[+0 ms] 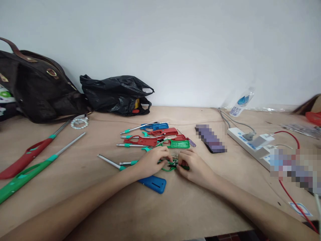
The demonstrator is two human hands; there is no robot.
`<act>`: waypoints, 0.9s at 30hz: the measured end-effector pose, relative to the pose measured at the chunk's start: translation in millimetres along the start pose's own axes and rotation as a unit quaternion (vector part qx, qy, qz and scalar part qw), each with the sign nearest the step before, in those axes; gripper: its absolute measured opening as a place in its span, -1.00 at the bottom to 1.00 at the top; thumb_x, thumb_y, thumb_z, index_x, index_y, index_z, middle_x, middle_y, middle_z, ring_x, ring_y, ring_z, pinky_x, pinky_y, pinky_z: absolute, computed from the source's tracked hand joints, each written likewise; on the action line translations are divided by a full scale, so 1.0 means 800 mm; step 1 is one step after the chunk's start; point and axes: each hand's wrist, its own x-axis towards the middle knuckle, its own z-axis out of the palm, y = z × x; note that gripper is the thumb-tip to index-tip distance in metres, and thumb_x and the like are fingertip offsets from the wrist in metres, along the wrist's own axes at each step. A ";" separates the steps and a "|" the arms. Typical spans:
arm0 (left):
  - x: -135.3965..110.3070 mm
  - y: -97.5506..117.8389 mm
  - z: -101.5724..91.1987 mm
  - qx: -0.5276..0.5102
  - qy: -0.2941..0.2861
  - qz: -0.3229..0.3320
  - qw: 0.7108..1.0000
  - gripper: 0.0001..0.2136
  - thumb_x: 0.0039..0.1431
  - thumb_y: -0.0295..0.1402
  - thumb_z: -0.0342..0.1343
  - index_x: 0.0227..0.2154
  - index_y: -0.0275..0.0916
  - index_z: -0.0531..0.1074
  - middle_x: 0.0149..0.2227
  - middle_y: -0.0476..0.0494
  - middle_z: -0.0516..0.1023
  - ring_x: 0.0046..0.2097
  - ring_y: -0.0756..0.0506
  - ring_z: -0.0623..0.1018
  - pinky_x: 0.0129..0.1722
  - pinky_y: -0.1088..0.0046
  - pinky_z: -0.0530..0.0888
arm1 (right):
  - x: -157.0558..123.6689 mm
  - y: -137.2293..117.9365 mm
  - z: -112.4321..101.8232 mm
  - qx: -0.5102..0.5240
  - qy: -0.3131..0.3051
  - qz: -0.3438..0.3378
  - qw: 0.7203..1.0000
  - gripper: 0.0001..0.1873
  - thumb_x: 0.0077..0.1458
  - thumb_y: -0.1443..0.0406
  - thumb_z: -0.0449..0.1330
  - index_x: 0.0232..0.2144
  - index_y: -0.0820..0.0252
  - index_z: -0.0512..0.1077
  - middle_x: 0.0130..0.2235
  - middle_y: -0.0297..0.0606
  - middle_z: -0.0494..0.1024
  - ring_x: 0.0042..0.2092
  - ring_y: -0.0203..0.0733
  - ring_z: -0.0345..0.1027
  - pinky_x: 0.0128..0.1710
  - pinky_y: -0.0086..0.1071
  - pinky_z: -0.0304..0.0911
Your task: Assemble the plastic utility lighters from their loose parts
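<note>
My left hand [154,161] and my right hand [195,165] meet over an opened green long-reach lighter [169,169], fingers bent inward. A small black part [172,165] shows between the fingertips, its right end at my right fingers. What my left fingers pinch is hidden. Under my left wrist lies a blue gas lighter [152,184] with a metal nozzle. Just beyond my hands are opened lighter halves: a green shell [177,144], a red shell [141,141] and a blue shell [155,126]. A purple-handled screwdriver [191,142] rests beside them.
Two whole lighters, one red [27,155] and one green [30,174], lie at left near a bead bracelet [79,123]. Behind stand a dark bag [47,87] and black plastic bag [112,93]. To the right are a phone [210,139], power strip [248,147] and bottle [242,102].
</note>
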 end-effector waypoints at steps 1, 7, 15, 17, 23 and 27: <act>0.000 0.000 0.000 0.000 -0.002 -0.001 1.000 -0.78 0.08 -0.62 -0.01 -0.33 -0.24 0.47 -0.26 -0.09 0.43 -0.16 -0.10 0.45 -0.16 0.43 0.38 | 0.000 0.000 0.000 0.001 -0.001 0.002 1.000 -0.83 -0.04 0.49 0.13 -0.51 0.17 0.24 -0.42 -0.33 0.38 -0.33 -0.20 0.22 -0.28 -0.34 0.11; 0.000 0.000 -0.001 -0.009 -0.004 -0.005 1.000 -0.78 0.08 -0.63 -0.01 -0.34 -0.25 0.47 -0.26 -0.08 0.43 -0.17 -0.09 0.45 -0.14 0.42 0.37 | -0.001 0.000 0.001 0.014 0.001 0.024 1.000 -0.85 -0.04 0.48 0.14 -0.44 0.16 0.26 -0.41 -0.31 0.40 -0.31 -0.18 0.24 -0.33 -0.37 0.12; 0.000 0.001 -0.001 -0.011 -0.006 -0.002 1.000 -0.78 0.08 -0.64 -0.01 -0.35 -0.23 0.46 -0.25 -0.07 0.44 -0.16 -0.10 0.45 -0.15 0.43 0.36 | 0.000 0.001 0.001 0.012 -0.012 0.037 0.999 -0.86 -0.02 0.44 0.14 -0.43 0.16 0.24 -0.40 -0.30 0.38 -0.32 -0.19 0.24 -0.36 -0.38 0.11; 0.000 0.001 -0.001 -0.012 -0.003 -0.001 1.000 -0.77 0.08 -0.65 -0.02 -0.35 -0.23 0.45 -0.25 -0.07 0.45 -0.16 -0.10 0.45 -0.15 0.43 0.36 | 0.001 0.001 0.000 0.011 -0.020 0.031 0.999 -0.89 0.00 0.44 0.13 -0.43 0.17 0.27 -0.40 -0.30 0.39 -0.34 -0.21 0.23 -0.37 -0.38 0.09; 0.000 -0.001 0.000 0.000 -0.001 0.002 1.000 -0.79 0.06 -0.63 -0.03 -0.34 -0.23 0.41 -0.26 -0.07 0.45 -0.16 -0.10 0.44 -0.19 0.44 0.36 | 0.002 0.000 -0.002 0.029 -0.039 0.052 0.997 -0.84 0.00 0.45 0.14 -0.30 0.20 0.36 -0.40 -0.31 0.40 -0.37 -0.23 0.23 -0.39 -0.40 0.07; 0.001 0.002 -0.001 0.015 -0.008 0.008 1.000 -0.80 0.04 -0.64 -0.04 -0.36 -0.23 0.37 -0.27 -0.06 0.44 -0.16 -0.11 0.43 -0.21 0.44 0.35 | 0.002 -0.002 -0.003 0.036 -0.043 0.062 0.997 -0.83 -0.01 0.46 0.15 -0.30 0.21 0.35 -0.40 -0.31 0.40 -0.35 -0.22 0.23 -0.38 -0.40 0.08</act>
